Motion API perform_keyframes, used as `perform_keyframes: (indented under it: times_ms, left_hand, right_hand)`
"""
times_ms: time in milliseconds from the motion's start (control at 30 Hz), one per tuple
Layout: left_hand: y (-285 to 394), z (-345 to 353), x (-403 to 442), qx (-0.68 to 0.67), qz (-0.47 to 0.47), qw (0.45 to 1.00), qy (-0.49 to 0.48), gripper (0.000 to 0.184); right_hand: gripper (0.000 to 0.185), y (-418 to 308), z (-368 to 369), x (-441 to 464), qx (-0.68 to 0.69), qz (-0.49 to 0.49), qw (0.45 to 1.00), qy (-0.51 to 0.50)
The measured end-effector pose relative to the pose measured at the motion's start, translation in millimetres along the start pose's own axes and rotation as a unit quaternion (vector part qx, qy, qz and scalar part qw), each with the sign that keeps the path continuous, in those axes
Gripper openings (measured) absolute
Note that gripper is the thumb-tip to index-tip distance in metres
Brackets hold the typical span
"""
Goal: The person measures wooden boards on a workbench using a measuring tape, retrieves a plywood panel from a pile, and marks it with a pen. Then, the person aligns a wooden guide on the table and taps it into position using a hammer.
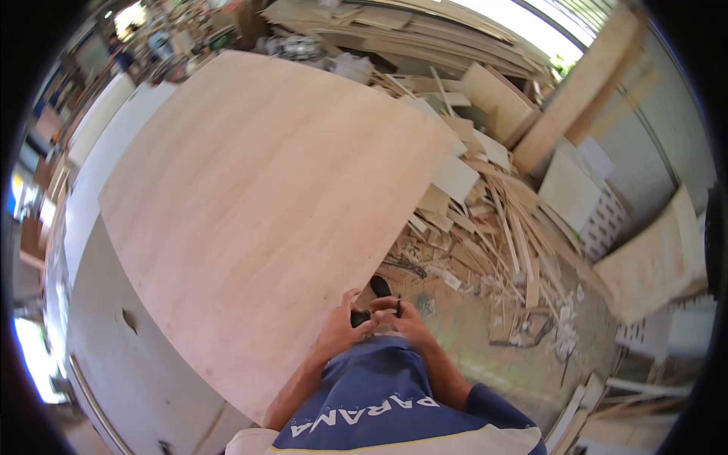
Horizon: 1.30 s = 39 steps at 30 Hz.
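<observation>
Close in front of my body, at the near right edge of a large plywood sheet (pixel 280 182), my two hands are almost together. My left hand (pixel 340 331) is closed around a small black object (pixel 359 318), rounded in outline; its kind is not clear. Beside it, my right hand (pixel 406 324) has its fingers bent in a pinch, with a thin dark stick-like piece (pixel 399 307) showing at the fingertips. The fingers of both hands nearly meet. A dark shoe (pixel 380 286) shows on the floor just beyond them.
Wood offcuts and strips (pixel 485 235) litter the floor to the right. Long boards (pixel 409 34) are stacked at the back, and a wooden post (pixel 580 87) leans at the upper right. A grey panel (pixel 114 303) lies at the left, under the plywood. A person (pixel 119 53) is far off.
</observation>
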State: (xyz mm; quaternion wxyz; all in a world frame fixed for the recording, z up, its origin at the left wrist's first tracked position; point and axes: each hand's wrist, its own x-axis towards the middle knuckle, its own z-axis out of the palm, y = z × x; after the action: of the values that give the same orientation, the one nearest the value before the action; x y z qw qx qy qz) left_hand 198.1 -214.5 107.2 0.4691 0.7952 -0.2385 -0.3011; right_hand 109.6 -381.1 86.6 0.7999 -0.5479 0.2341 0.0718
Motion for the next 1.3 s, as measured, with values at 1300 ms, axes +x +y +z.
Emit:
perform_keyframes:
  times_ms: [1300]
  left_hand:
    - [-58.4, -35.2, -82.5, 0.071, -0.465, 0.847, 0.249, 0.023]
  right_hand:
    - [0.046, -236.6, -354.8, 440.2, -0.598, -0.045, 0.684, 0.415]
